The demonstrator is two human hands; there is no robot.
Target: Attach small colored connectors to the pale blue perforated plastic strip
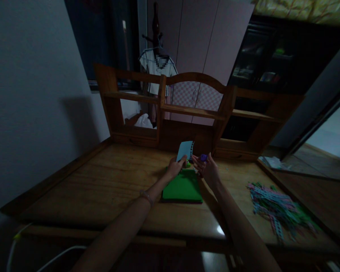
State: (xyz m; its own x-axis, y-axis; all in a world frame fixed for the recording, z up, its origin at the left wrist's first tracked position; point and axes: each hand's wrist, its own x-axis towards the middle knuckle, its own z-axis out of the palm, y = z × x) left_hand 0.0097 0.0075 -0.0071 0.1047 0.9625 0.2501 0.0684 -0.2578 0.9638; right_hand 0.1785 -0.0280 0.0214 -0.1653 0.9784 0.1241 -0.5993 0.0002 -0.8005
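Observation:
My left hand (176,166) pinches a light blue card (184,150) with a notched right edge. The card is held up, tilted, above the far end of a green flat rectangular thing (182,188) on the desk. To its right my right hand (209,170) is raised, palm partly turned up, holding a small purple object (204,157) by the fingers; its kind is too blurred to tell. Beneath the left fingers a small bright green piece (188,164) shows in part. A few small pale bits near the right fingers are unclear.
A tangled heap of notched pink, blue and green strips (280,209) lies on the right of the wooden desk (110,177). A wooden shelf unit (192,109) rises along the back edge. A wall (45,113) stands at left, and a white cable (61,257) hangs by the front edge.

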